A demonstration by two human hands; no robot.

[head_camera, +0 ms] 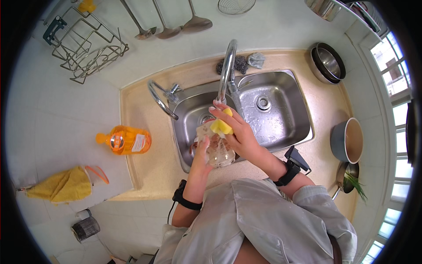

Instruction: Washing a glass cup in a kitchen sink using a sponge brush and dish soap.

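Over the left basin of the steel double sink (188, 102), my left hand (201, 151) grips a clear glass jar (221, 156) from its left side. The jar lies tilted, with its base towards me. My right hand (238, 132) holds a yellow sponge (222, 126) against the jar's upper side, just below the spout of the tall chrome faucet (227, 71). Something reddish-brown shows behind the jar; what it is cannot be told. The jar and hands hide part of the left basin.
A smaller chrome tap (158, 95) arches over the left basin. An orange detergent bottle (131, 140) is on the left; steel bowls (328, 62), a blue-grey pot (339, 140) and a small pan (350, 180) are on the right. Scouring pads (241, 64) sit behind the faucet. Ladles (168, 31) hang above.
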